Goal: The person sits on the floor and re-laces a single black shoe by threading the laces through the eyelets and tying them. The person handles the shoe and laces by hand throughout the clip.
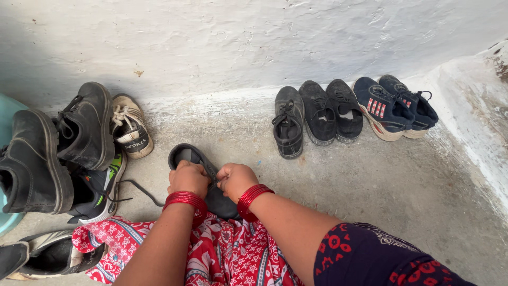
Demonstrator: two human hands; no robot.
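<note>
Both hands (211, 179) clamp the dark shoe (198, 175), its long axis running heel-far to toe-near.

Dark shoe (203, 180): middle and laces hidden under both hands, toe behind red cloth (222, 254). Left hand (189, 179) and right hand (236, 180) fingertips tucked out of sight. Boot (32, 164) and teal tub (6, 122) cut off at left edge. Bottom-left shoes (47, 257) cropped.
</note>
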